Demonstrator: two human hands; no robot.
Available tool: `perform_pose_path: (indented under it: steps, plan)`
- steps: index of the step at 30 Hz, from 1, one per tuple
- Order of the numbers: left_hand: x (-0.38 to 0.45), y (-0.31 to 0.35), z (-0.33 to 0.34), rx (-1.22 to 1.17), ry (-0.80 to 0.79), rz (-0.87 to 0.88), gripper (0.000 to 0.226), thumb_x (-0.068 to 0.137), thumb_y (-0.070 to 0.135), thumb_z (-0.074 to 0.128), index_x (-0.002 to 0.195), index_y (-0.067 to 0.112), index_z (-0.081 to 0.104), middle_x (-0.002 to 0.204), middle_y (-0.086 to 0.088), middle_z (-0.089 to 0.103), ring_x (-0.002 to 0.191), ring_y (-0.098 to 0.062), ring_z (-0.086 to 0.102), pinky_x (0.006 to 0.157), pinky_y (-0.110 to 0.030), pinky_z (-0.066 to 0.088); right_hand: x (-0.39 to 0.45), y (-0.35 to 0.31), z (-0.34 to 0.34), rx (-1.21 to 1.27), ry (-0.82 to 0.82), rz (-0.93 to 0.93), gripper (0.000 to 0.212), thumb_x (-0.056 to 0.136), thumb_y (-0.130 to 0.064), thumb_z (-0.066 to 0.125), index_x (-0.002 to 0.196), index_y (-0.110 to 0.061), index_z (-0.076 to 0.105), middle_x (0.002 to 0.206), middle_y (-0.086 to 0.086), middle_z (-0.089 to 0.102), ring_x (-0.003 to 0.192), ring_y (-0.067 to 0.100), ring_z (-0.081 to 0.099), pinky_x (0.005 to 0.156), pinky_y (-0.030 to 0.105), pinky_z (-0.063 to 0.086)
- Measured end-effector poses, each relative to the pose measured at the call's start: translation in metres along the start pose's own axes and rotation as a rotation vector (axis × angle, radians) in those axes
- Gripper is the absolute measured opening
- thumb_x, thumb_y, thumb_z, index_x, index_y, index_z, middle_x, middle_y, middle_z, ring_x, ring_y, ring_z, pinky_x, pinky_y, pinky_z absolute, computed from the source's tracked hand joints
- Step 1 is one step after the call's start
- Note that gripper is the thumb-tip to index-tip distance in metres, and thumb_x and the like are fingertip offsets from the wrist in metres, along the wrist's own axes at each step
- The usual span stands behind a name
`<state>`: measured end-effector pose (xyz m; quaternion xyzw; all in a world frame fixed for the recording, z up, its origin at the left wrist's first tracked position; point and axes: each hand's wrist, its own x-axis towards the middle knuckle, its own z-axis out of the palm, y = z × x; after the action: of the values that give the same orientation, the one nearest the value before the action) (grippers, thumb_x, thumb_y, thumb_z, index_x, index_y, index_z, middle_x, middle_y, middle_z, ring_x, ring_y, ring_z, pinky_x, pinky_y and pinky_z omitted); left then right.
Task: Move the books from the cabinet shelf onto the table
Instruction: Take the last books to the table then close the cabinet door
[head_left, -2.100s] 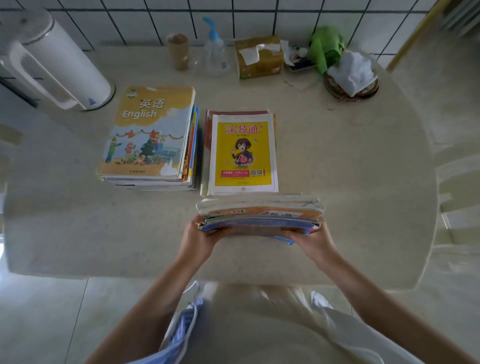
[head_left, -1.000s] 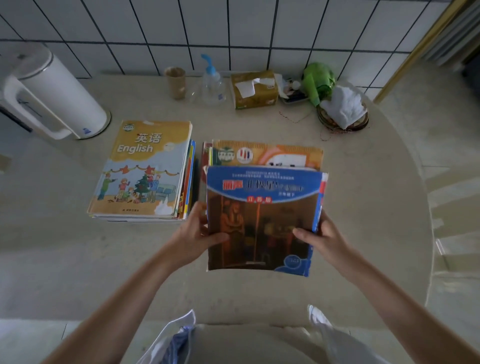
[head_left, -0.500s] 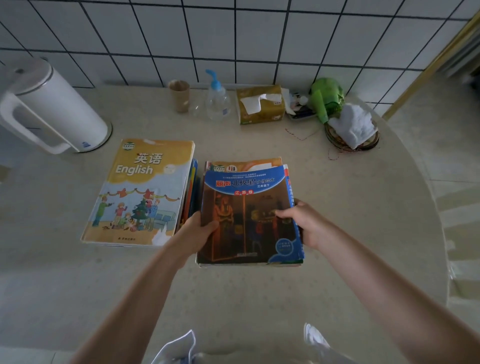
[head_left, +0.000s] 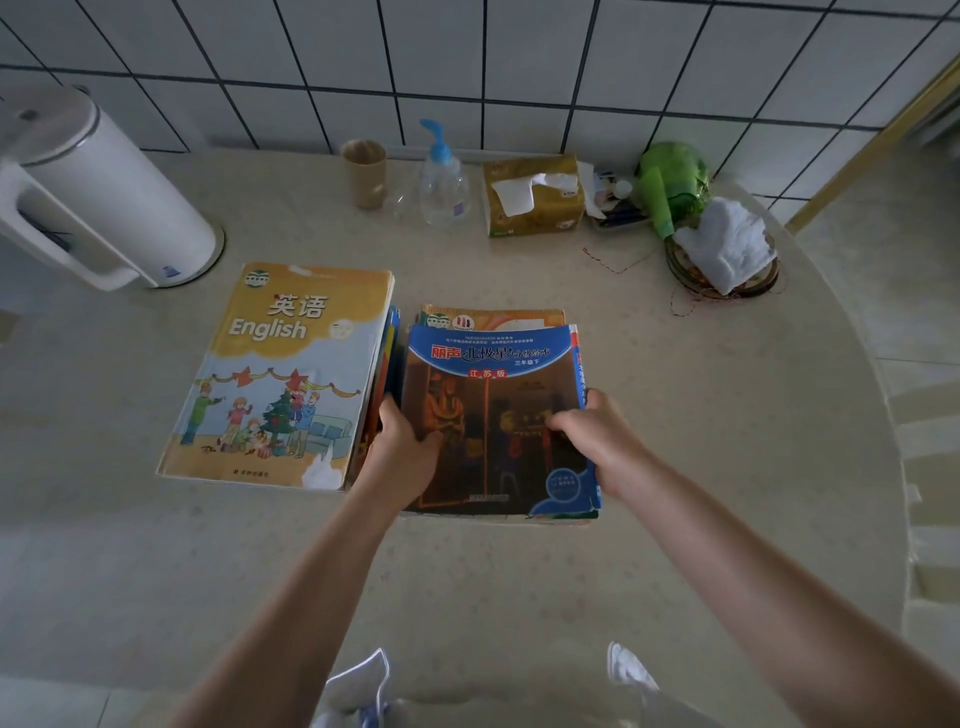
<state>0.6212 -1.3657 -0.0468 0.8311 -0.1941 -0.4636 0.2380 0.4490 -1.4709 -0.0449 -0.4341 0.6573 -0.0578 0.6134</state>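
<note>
**2 book stacks on a beige table by a tiled wall**

The left hand (head_left: 402, 447) and right hand (head_left: 597, 434) each grip a side of the right-hand stack of books (head_left: 493, 415), which lies on the table (head_left: 675, 519) just beside the English book stack (head_left: 283, 374). A white kettle (head_left: 104, 192), cup (head_left: 365, 174), pump bottle (head_left: 442, 179) and tissue box (head_left: 532, 195) line the white tiled wall (head_left: 519, 62).

A home, likely a kitchen or dining corner: a white tiled wall (head_left: 519, 62) backs a pale rounded counter (head_left: 727, 415) carrying an electric kettle (head_left: 104, 192), a pump bottle (head_left: 441, 176), a tissue pack (head_left: 532, 197), a folded white cloth (head_left: 727, 249) and children's schoolbooks (head_left: 280, 374).
</note>
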Motion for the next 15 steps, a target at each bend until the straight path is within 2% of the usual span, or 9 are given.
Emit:
perform_pose_path:
  steps: [2,4,7,10,12,15]
  plan:
    - [0.001,0.001,0.000,0.082,0.032,0.018,0.067,0.097,0.020,0.054,0.147,0.018,0.011,0.138,-0.016,0.047,0.115,-0.033,0.057,0.081,-0.041,0.057,-0.001,-0.002,0.000,-0.055,0.027,-0.044,0.026,0.087,-0.022,0.060,0.108,-0.017,0.045,0.099,0.008,0.063,0.086,0.023,0.066,0.070,0.037,0.057]
    - [0.000,0.000,0.000,0.167,0.045,0.023,0.069,0.095,0.024,0.056,0.146,0.020,0.011,0.135,-0.017,0.049,0.114,-0.035,0.058,0.087,-0.047,0.056,-0.002,0.000,0.001,-0.140,0.041,-0.083,0.030,0.086,-0.023,0.059,0.110,-0.017,0.041,0.100,0.006,0.060,0.088,0.021,0.064,0.068,0.036,0.056]
    - [-0.006,-0.003,0.008,0.316,0.116,0.060,0.072,0.095,0.030,0.055,0.147,0.020,0.006,0.127,-0.017,0.052,0.109,-0.034,0.059,0.091,-0.046,0.053,-0.005,0.004,0.005,-0.243,0.016,-0.104,0.042,0.085,-0.023,0.062,0.113,-0.019,0.032,0.103,0.003,0.053,0.093,0.020,0.059,0.068,0.034,0.054]
    - [-0.013,-0.003,0.019,0.391,0.205,0.114,0.080,0.097,0.034,0.052,0.152,0.018,-0.005,0.128,-0.020,0.049,0.110,-0.034,0.056,0.087,-0.042,0.050,-0.007,0.004,0.009,-0.244,0.026,-0.111,0.047,0.083,-0.023,0.065,0.113,-0.021,0.028,0.109,0.003,0.051,0.100,0.023,0.058,0.074,0.036,0.054]
    - [-0.012,-0.003,0.022,0.377,0.217,0.122,0.082,0.097,0.035,0.051,0.152,0.018,-0.006,0.130,-0.020,0.047,0.112,-0.034,0.056,0.083,-0.040,0.048,-0.008,0.004,0.012,-0.229,0.026,-0.134,0.052,0.082,-0.022,0.066,0.117,-0.024,0.027,0.112,0.003,0.051,0.102,0.024,0.058,0.079,0.039,0.056]
    - [-0.011,-0.004,0.020,0.357,0.227,0.131,0.083,0.096,0.036,0.053,0.152,0.019,-0.005,0.142,-0.017,0.038,0.123,-0.034,0.050,0.093,-0.044,0.048,-0.010,0.008,0.013,-0.242,0.016,-0.170,0.069,0.081,-0.020,0.066,0.132,-0.027,0.020,0.120,0.005,0.050,0.110,0.025,0.055,0.086,0.043,0.055]
